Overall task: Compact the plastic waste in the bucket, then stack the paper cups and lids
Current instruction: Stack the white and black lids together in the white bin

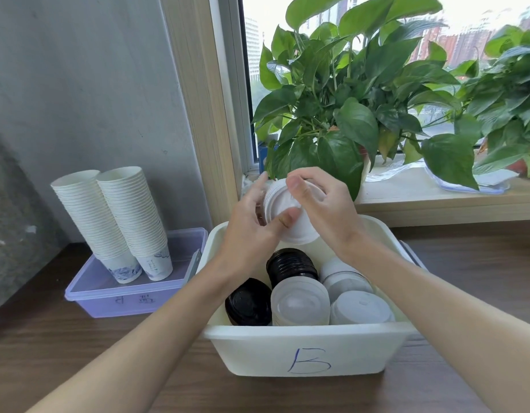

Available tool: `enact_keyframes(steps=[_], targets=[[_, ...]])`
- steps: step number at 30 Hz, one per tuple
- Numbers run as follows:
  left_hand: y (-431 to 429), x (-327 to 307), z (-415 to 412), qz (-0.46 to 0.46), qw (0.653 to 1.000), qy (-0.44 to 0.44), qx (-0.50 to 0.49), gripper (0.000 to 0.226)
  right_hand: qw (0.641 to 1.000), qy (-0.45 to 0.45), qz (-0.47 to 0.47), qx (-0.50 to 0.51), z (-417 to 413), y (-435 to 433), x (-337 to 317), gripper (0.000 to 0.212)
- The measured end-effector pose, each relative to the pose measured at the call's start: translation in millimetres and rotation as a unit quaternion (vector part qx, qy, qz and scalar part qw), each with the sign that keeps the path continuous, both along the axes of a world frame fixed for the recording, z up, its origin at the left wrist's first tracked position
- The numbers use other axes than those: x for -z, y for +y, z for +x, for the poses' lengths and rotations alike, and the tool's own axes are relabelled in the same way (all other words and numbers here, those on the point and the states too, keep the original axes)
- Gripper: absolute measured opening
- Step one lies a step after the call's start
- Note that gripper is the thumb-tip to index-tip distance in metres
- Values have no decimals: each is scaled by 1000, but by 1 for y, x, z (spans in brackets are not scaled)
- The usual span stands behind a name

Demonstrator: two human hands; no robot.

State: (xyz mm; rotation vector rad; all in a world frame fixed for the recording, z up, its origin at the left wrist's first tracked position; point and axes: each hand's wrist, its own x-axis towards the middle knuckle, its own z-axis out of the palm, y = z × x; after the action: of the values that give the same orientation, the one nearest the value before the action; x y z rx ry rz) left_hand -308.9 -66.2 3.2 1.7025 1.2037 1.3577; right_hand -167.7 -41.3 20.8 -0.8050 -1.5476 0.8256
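The 2 cup stacks [132, 210] stand on the purple box [123, 296] near the tabletop's left edge. My left hand [252, 225] and right hand [326, 210] both grip the white lids [287, 216] over the bin's [305, 330] back edge. I should line up the rims and press softly.

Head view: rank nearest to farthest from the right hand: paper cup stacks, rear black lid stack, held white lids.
1. white lids, held by the right hand.
2. rear black lid stack, below, in the bin.
3. paper cup stacks, far left.
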Motion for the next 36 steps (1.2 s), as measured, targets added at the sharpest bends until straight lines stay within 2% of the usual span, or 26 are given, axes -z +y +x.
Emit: enact_keyframes(steps=[1, 4, 7, 10, 16, 20, 25, 27, 28, 30, 36], targets=[[-1, 0, 1, -11, 1000, -11, 1, 78, 1000, 5, 10, 11, 0, 1, 0, 30], [-2, -1, 2, -14, 1000, 8, 9, 45, 999, -4, 23, 33, 2, 2, 1, 24], [-2, -2, 1, -4, 1000, 2, 14, 37, 998, -21, 28, 46, 2, 4, 4, 22], [-3, -3, -1, 4, 1000, -12, 19, 37, 997, -37, 41, 54, -1, 8, 6, 18], [-3, -4, 0, 19, 1000, -22, 9, 42, 994, -41, 71, 68, -1, 6, 6, 28], [1, 0, 0, -5, 999, -35, 16, 50, 999, -12, 25, 32, 0, 4, 5, 26], [1, 2, -1, -12, 999, 28, 24, 70, 997, -76, 10, -18, 5, 4, 6, 16], [-1, 2, -1, -11, 1000, 2, 9, 63, 997, -70, 22, 5, 4, 5, 7, 23], [-1, 1, -1, -9, 1000, -6, 9, 51, 997, -65, 30, 16, 3, 5, 6, 28], [-1, 0, -1, 0, 1000, 2, 10, 44, 996, -68, 40, 29, 2, 5, 5, 35], [-2, -1, -2, 24, 1000, -4, 14, 48, 992, -88, 71, 52, 1, 5, 7, 39]])
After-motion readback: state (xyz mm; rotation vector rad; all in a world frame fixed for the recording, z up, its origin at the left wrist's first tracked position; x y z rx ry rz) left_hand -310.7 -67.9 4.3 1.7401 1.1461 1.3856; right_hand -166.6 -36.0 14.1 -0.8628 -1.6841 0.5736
